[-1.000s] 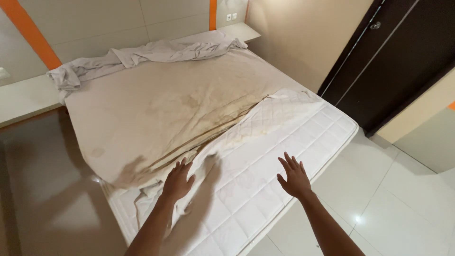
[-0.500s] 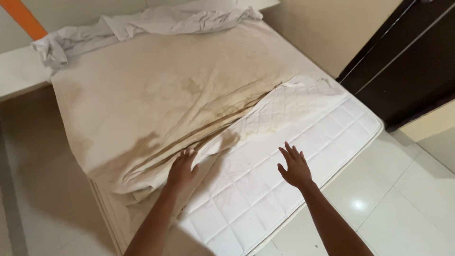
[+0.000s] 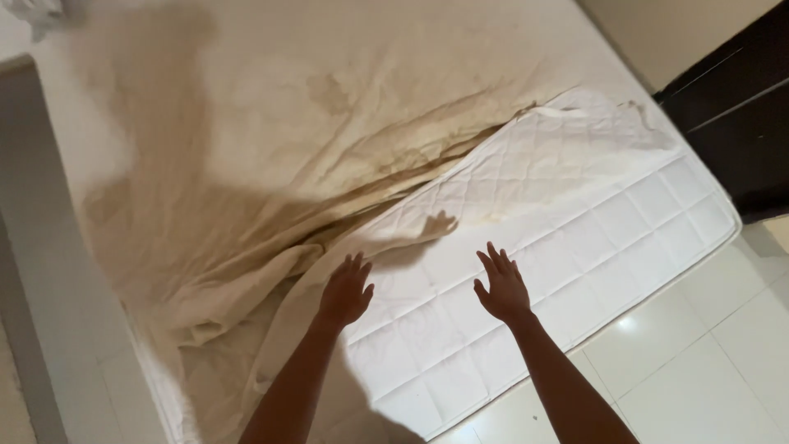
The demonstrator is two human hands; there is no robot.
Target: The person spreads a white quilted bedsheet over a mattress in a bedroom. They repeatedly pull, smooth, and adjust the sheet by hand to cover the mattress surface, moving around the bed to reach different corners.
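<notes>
Beige sheet (image 3: 271,156) covers most of the mattress (image 3: 575,222), wrinkled and stained, with brownish marks near its middle. Its near edge is pulled back in a diagonal fold, baring the white quilted mattress top at the lower right corner of the bed. Bunched cloth hangs over the mattress's near left side.

Left hand (image 3: 345,289) sits right at the folded sheet edge, fingers spread flat, palm down, gripping nothing; cannot tell if it touches the cloth. Right hand (image 3: 500,286) hovers over bare mattress, well apart from the sheet, fingers splayed wide, empty. Both forearms reach in from the bottom.

Shadow of the person falls across the sheet's left part. White glossy floor tiles (image 3: 699,386) lie right of the bed. Dark door (image 3: 740,123) at upper right, beige wall (image 3: 657,33) beside it. Crumpled white cloth (image 3: 37,12) at top left corner.
</notes>
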